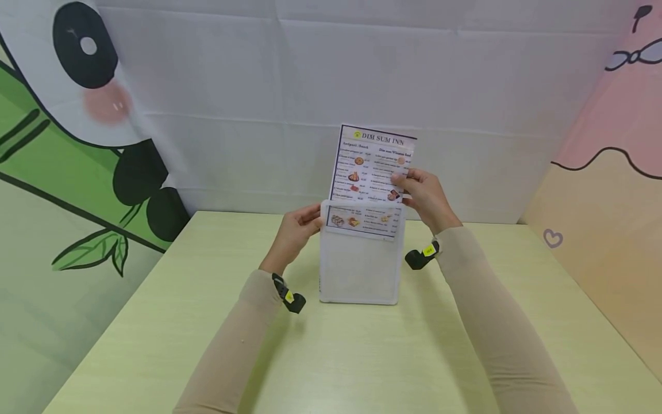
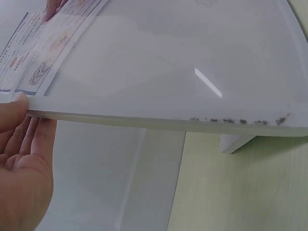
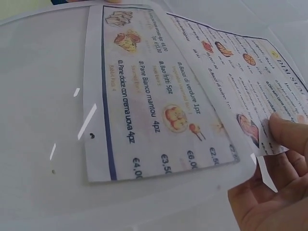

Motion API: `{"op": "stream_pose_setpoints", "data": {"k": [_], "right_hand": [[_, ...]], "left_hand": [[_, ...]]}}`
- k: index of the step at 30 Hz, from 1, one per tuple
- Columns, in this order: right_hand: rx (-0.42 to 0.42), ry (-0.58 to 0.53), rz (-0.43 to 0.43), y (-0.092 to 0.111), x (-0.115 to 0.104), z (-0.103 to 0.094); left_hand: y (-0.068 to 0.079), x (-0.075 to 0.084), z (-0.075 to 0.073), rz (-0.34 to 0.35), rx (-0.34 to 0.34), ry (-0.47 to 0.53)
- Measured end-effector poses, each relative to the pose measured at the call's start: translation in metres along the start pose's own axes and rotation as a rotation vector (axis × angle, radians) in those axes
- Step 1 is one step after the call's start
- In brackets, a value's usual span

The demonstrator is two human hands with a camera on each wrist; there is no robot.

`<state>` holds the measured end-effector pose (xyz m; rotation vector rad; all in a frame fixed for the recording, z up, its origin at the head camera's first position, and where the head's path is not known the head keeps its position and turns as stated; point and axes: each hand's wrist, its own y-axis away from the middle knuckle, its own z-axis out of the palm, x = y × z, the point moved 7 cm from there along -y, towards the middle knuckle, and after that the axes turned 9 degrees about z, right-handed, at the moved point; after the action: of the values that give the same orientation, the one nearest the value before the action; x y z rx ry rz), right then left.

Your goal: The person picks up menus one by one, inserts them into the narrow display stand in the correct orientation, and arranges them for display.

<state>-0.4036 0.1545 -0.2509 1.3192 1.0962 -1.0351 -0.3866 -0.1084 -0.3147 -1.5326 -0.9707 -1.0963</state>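
A printed dim sum menu sheet (image 1: 373, 167) sits with its lower part inside a clear sign holder (image 1: 359, 270) with a whitish frame, its upper part sticking out above the top edge. My right hand (image 1: 429, 198) pinches the sheet near its right edge, thumb in front and fingers behind. At the holder's upper left corner, my left hand (image 1: 296, 233) grips the side edge; the left wrist view puts its thumb on the front and its fingers behind. The menu's lower edge (image 3: 108, 96) shows through the clear panel, slightly tilted, with bare panel below it.
The holder is upright on a pale wood-grain table (image 1: 207, 322), and a foot (image 2: 236, 142) juts out near its bottom. Behind the table hangs a white cloth (image 1: 233, 149). Painted cartoon walls (image 1: 610, 230) flank it on both sides.
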Motion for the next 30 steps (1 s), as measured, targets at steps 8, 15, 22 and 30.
{"op": "stream_pose_setpoints", "data": {"k": [8,15,22,30], "right_hand": [[-0.016,0.002,-0.011,0.0025,-0.0013,0.0021],[-0.022,-0.014,0.001,0.0026,0.0014,0.0032],[-0.037,-0.029,-0.015,0.0028,0.0040,0.0039],[-0.055,-0.043,-0.024,0.0041,0.0036,0.0049]], "left_hand": [[0.0018,0.0024,0.0003,0.005,-0.001,-0.008],[0.0023,0.0026,0.0003,-0.008,0.005,0.005],[0.0023,0.0018,0.0000,-0.020,0.005,0.004],[0.0016,0.0019,0.0001,-0.018,0.009,0.009]]}}
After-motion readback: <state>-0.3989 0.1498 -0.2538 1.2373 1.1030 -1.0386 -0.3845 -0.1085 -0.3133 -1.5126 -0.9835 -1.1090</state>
